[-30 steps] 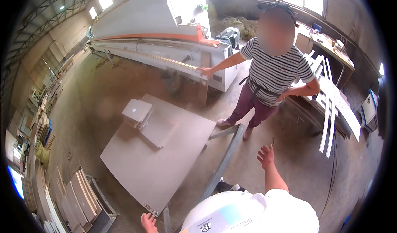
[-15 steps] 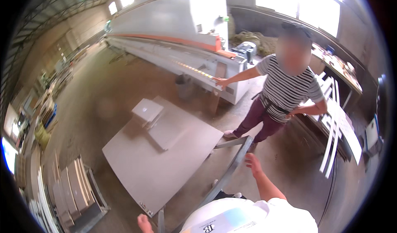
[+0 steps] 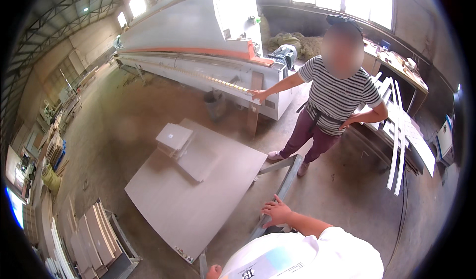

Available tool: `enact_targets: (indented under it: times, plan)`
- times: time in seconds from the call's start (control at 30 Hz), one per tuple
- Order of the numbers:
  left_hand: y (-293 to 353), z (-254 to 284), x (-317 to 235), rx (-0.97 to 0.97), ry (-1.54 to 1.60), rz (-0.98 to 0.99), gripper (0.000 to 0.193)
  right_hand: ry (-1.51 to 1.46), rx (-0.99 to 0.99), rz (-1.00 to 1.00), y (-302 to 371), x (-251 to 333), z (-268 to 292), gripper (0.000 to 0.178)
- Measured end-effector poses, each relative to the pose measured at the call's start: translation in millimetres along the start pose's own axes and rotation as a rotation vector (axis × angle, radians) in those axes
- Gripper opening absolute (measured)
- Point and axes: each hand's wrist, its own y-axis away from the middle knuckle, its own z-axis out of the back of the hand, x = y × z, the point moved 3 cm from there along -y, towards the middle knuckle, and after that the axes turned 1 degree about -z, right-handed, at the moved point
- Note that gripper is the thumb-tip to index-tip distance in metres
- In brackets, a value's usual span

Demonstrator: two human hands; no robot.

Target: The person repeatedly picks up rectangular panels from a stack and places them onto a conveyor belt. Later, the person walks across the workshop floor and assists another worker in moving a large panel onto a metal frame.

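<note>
My right hand [image 3: 276,212] lies over the grey metal rail [image 3: 286,182] of a cart, its fingers bent across the bar. At the lower edge, my left hand [image 3: 214,271] shows only in part beside the rail's near left leg [image 3: 203,263]; its fingers are mostly hidden. Beyond the rail, a large pale board [image 3: 166,199] lies flat on the cart. Several smaller panels [image 3: 197,161] are piled on it, with a short thick stack [image 3: 173,136] at the far side. Small loose bits [image 3: 183,253] sit at the board's near corner.
A person [image 3: 337,95] in a striped shirt stands past the rail, one hand on a long grey machine [image 3: 198,66]. A bucket [image 3: 215,103] stands by the machine. Upright boards [image 3: 94,234] fill a rack at lower left; white strips [image 3: 395,135] rest on a table at right.
My right hand has moved left and down from beside the rail onto it. The left hand has come in toward my body. The view has shifted slightly.
</note>
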Motion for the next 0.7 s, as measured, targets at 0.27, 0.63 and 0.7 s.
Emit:
enact_targets:
  times: [0.27, 0.63, 0.7]
  plan:
    - [-6, 18, 6, -0.072, 0.028, 0.030, 0.045, -0.015, 0.049, 0.052, -34, 26, 21, 0.083]
    - [-61, 72, -18, -0.169, 0.027, 0.093, 0.044, 0.024, 0.052, 0.125, -159, 8, -5, 0.081]
    - [-87, 83, -38, -0.141, 0.004, 0.067, 0.044, 0.014, 0.068, 0.081, -167, 1, 10, 0.078]
